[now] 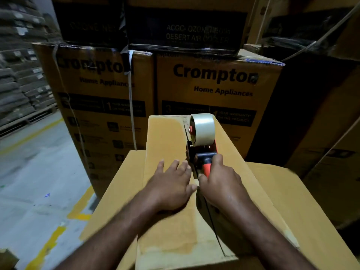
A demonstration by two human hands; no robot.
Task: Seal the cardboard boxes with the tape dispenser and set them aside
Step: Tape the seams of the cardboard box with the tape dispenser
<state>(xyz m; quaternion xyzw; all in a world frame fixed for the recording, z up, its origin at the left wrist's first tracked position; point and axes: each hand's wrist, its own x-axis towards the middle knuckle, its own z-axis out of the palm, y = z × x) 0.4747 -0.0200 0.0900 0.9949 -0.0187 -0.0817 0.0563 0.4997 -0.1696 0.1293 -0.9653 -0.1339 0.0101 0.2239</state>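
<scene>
Gripping the orange handle of a black-and-orange tape dispenser (195, 155) loaded with a clear roll, a person's right hand (220, 180) sets the tool on the centre seam of a long, narrow brown cardboard box (165, 137) at mid-frame. The left hand (171, 184) lies flat beside it, fingers spread, on the flap. The box rests on a wider cardboard box (272, 191) in the lower half of the frame.

The corrugated board looks stiff, though the flaps would likely give under pressure. Two hands on its long sides seem the safest hold. Its weight cannot be judged, as the contents are hidden. The dispenser's blade is out of sight, any laid tape is hard to make out, and the box's near end is cut off at the bottom edge. Printed brown cartons (214, 84) fill the upper frame.
</scene>
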